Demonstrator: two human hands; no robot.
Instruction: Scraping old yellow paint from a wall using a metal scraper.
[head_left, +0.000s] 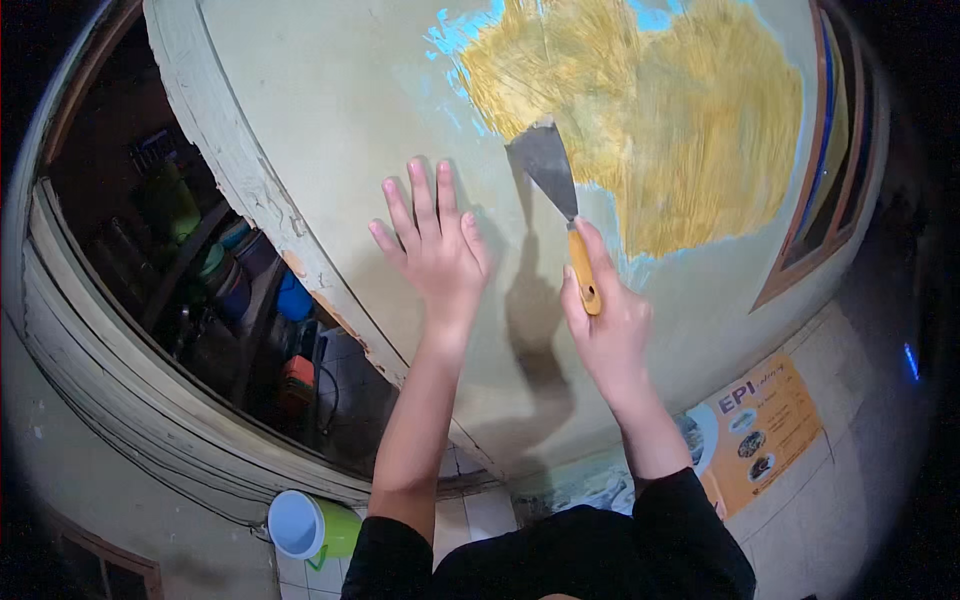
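Observation:
My right hand grips the yellow handle of a putty knife. Its wide metal blade points up, with its tip over the lower left border of a yellow-brown streaked patch on a pale wall. Whether the blade touches the surface I cannot tell. Bright blue remnants fringe the patch. To the left of the knife, my left hand lies with spread fingers against the pale surface and holds nothing. A shadow of the knife and right hand falls between my two hands.
Peeling white door frame borders a dark doorway, where shelves carry buckets and containers. A green bucket stands on the tiled floor at lower left. An orange printed banner lies at lower right. A wood-framed window is at the right.

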